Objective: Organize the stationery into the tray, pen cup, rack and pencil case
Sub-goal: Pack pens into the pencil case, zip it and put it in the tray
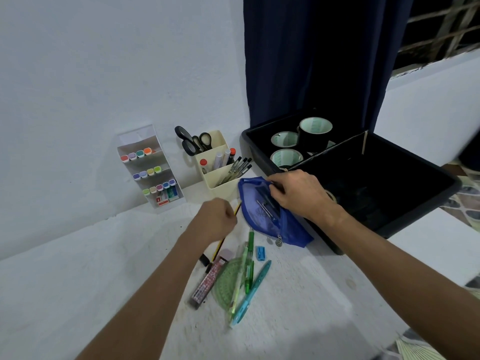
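A blue mesh pencil case point(270, 219) lies unzipped on the white table, with metal tools showing inside it. My right hand point(298, 194) grips its upper edge. My left hand point(217, 219) is closed on a yellow-and-black pencil point(237, 208), whose tip points at the case's left side. Below lie loose items: a green protractor point(228, 281), green pens point(248, 268), a teal pen point(255, 289), a blue sharpener point(260, 253), a patterned lead box point(207, 281) and a pink eraser point(228, 254).
A cream pen cup point(220, 175) holds scissors, glue sticks and black pens. To its left a white rack point(149, 165) carries rows of coloured markers. A black divided tray point(389, 209) with rolls of tape point(315, 131) stands at the right, against a dark blue curtain.
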Tool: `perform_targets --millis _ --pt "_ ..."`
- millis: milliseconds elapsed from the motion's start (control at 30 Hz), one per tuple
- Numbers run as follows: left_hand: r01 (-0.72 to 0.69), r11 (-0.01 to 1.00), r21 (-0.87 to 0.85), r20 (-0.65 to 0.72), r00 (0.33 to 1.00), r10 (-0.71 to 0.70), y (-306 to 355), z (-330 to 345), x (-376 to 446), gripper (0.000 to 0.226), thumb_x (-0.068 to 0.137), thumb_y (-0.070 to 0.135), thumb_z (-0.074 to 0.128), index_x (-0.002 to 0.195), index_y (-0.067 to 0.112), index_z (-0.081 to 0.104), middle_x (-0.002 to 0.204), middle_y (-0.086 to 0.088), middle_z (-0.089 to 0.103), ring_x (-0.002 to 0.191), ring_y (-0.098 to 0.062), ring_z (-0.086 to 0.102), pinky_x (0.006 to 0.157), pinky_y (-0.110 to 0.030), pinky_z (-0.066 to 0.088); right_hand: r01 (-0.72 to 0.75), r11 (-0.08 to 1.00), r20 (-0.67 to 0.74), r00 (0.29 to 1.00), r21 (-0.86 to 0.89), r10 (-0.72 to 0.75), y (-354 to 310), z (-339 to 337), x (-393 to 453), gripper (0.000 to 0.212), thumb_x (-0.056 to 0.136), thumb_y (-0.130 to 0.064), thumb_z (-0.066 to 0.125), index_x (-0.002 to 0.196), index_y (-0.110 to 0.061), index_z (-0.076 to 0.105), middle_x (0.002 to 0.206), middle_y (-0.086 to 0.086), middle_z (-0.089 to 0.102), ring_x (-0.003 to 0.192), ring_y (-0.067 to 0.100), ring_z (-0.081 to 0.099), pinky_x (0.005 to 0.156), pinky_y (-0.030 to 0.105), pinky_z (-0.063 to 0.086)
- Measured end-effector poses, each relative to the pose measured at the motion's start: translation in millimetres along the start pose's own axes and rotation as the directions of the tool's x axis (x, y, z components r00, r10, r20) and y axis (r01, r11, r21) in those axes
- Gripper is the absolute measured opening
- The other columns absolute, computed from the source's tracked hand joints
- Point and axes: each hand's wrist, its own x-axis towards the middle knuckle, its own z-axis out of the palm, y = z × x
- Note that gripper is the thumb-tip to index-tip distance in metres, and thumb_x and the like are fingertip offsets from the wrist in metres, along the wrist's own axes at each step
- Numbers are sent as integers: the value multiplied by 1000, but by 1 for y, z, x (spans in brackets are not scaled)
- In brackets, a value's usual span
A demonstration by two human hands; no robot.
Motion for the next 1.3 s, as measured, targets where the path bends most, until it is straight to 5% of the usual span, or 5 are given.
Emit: perform_targets --millis 100,233,733,1000,1300 --pt "48 940 -339 -84 993 -81 19 -20 4 21 85 13 55 83 0 71 77 -15 70 70 -30 67 61 -33 58 -23 1000 -6 1000 13 23 0 -1 0 25 92 -30 47 106 -22 66 94 2 70 89 24 63 73 36 53" --pt "322 654 -684 247 947 -207 42 -23 11 19 85 10 61 67 3 61 53 -6 57 45 -18 53 46 -24 46 -29 1000 6 1000 3 29 -1 -1 1 27 92 -31 47 109 -22 66 98 3 70 92 26 63 74 36 51" --pt "361 316 -877 299 926 -229 73 14 52 25 89 -8 47 110 -5 60 81 -13 63 68 -21 62 51 -22 56 -23 1000 -2 1000 12 23 1 0 2 23 92 -29 46 98 -20 66 89 2 69 83 24 63 71 39 53" --pt "310 591 -745 191 947 -257 54 10 25 24 87 -4 53 72 14 59 78 -14 61 55 -18 58 47 -24 51 -24 1000 -9 1000 3 24 4 4 3 24 91 -32 46 96 -20 66 86 3 69 81 26 63 69 39 54" --pt "179 976 -121 178 972 -156 -19 -7 -14 22 81 23 68 103 19 68 101 -3 65 89 -19 63 74 -25 49 206 970 43 978 -128 -202 3 9 2 25 90 -27 44 102 -20 65 82 4 68 80 23 56 78 33 35"
